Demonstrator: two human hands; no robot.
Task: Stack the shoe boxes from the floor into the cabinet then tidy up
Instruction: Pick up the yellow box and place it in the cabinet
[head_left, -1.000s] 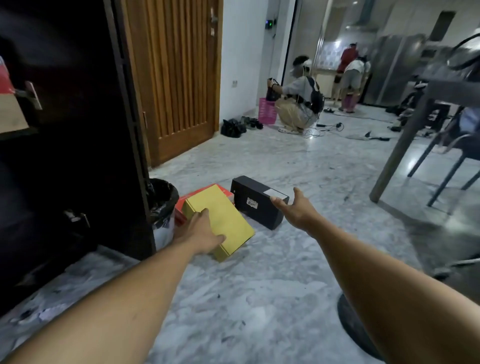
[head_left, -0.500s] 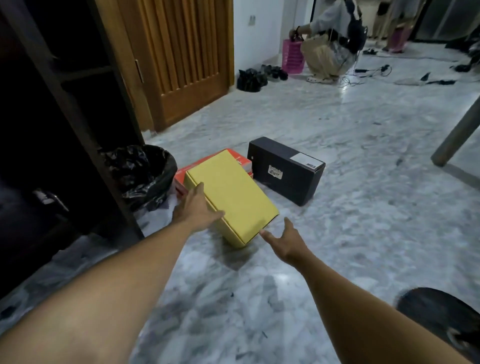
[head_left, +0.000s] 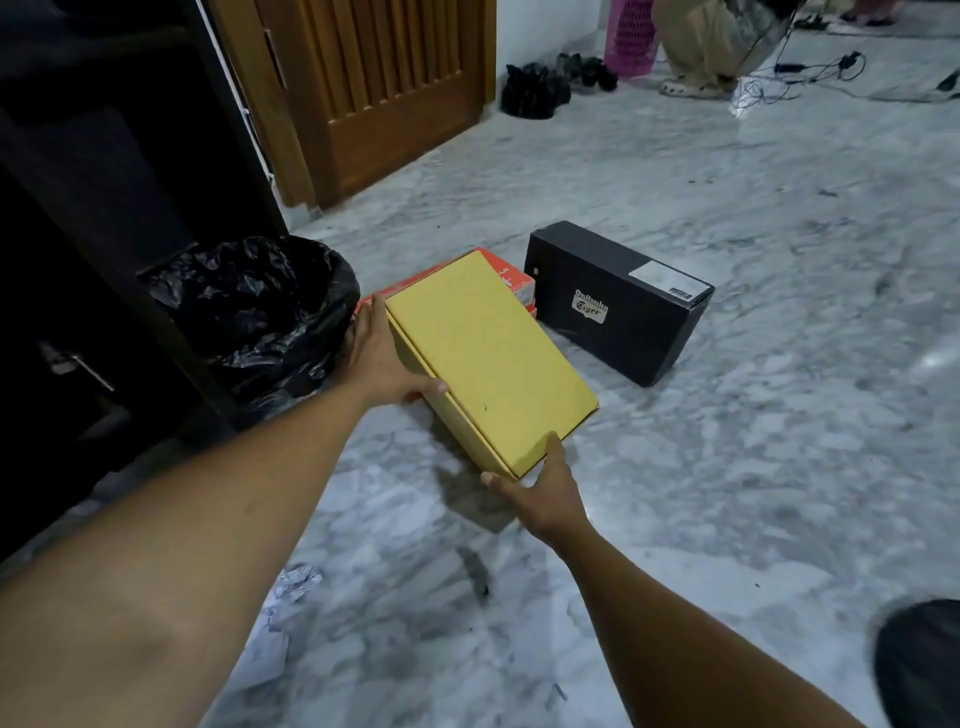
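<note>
Currently: yellow shoe box (head_left: 488, 353) lying straight ahead, far end overlapping red shoe box (head_left: 511, 275) on the floor | long axis running far-left to near-right | left hand (head_left: 384, 358) gripping its left long side | right hand (head_left: 540, 488) clasping near corner | cabinet (head_left: 104, 208) standing left.

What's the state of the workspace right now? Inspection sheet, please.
Surface: grey marbled floor, glossy.
Job's things: yellow box tilted, far end over red box; black box beside them on the floor; cabinet at left, dark inside.
Clutter: black-bagged bin beside the cabinet; paper scraps nearer the camera.
Hands: left hand grips the yellow box's left side; right hand holds its near corner.
Cables: cables on the floor, far right.
Surroundings: wooden door, pink basket, shoes, crouching person.
</note>
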